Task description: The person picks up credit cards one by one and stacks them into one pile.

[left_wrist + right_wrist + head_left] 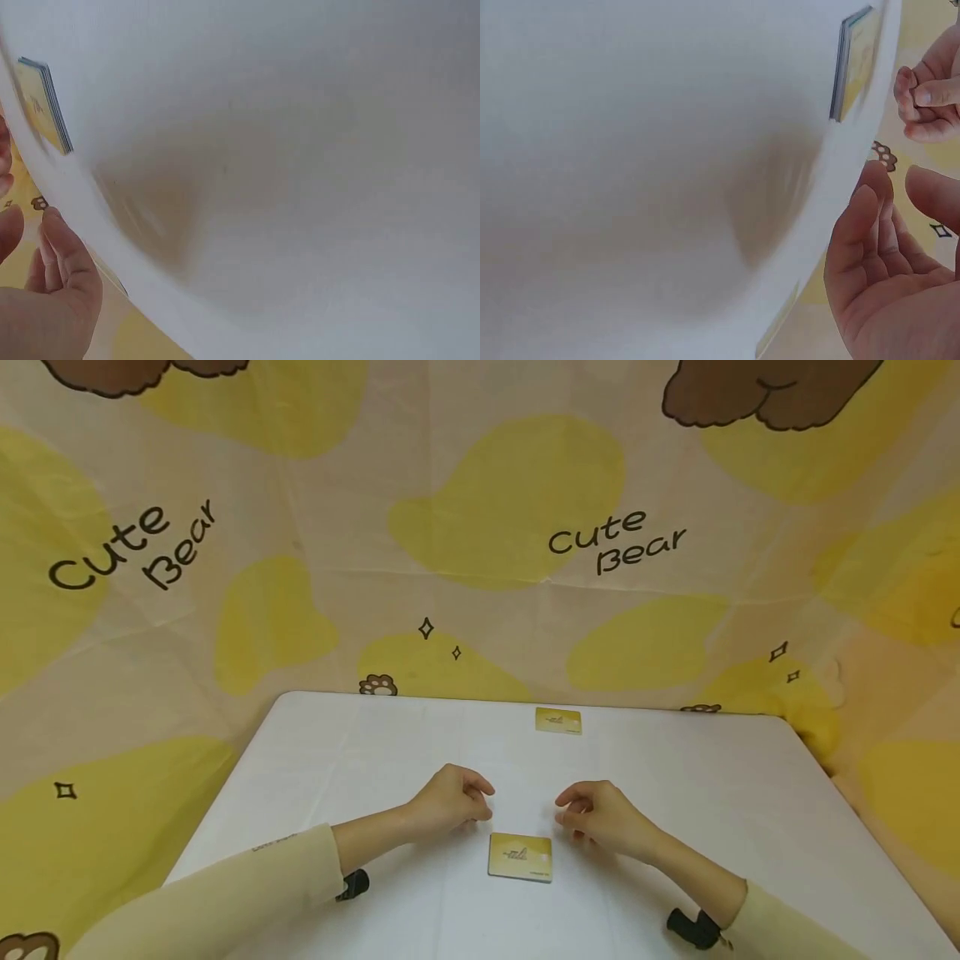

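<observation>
A small stack of gold cards lies on the white table, nearest the wearer; the left wrist view shows the layered edges of the stack. Just beyond its left side hovers my left hand, fingers loosely bent with a gap between thumb and fingertips. My right hand mirrors it past the stack's right side, its thumb apart from the fingers in the right wrist view. Neither hand holds anything. One gold card lies by itself at the far edge of the table.
The white tabletop has rounded far corners and meets a hanging cloth printed with yellow patches and "Cute Bear" lettering. Black wrist devices are strapped under both forearms.
</observation>
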Motion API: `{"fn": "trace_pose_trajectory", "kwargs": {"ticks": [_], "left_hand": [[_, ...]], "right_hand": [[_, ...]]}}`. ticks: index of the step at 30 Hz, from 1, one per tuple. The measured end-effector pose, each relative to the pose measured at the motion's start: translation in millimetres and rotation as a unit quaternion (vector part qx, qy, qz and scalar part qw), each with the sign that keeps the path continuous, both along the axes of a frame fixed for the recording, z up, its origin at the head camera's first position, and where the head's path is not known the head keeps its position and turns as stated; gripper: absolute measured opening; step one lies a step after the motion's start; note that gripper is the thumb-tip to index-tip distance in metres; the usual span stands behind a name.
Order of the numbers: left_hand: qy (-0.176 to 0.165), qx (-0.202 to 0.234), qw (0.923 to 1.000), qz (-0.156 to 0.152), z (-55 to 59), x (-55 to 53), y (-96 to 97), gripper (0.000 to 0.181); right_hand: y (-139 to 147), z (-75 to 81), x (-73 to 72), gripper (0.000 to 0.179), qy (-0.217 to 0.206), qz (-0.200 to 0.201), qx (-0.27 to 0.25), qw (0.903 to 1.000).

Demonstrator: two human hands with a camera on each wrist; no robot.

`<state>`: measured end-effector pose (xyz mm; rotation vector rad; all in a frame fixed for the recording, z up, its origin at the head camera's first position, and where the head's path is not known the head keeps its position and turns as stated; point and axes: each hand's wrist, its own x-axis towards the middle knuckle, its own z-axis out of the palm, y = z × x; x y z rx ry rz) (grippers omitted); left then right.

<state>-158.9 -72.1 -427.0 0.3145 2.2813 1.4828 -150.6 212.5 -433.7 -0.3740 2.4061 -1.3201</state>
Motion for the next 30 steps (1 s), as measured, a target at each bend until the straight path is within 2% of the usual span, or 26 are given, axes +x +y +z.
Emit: {"fn": "trace_pose_trajectory", "kwargs": {"ticks": [9, 19, 24, 30], "left_hand": [[0.055, -0.018, 0.9983, 0.011, 7.3, -24.0, 5.1, 0.031], [0.075, 0.007, 0.9961, 0.046, 16.1, -52.5, 12.6, 0.032], [0.089, 0.023, 0.9939, 0.061, 19.0, -63.1, 14.6, 0.03], [0.107, 0.028, 0.9914, 0.071, 20.1, -76.5, 19.5, 0.032]], "right_hand": [[4.8, 13.8, -15.2, 0.028, 0.029, -0.033, -0.006, 0.999], [14.1, 26.0, -37.3, 0.034, 0.057, -0.081, -0.025, 0.9948], [19.9, 26.0, -49.1, 0.033, 0.079, -0.094, -0.041, 0.9916], [24.8, 21.1, -64.9, 0.029, 0.115, -0.126, -0.061, 0.9834]]}}
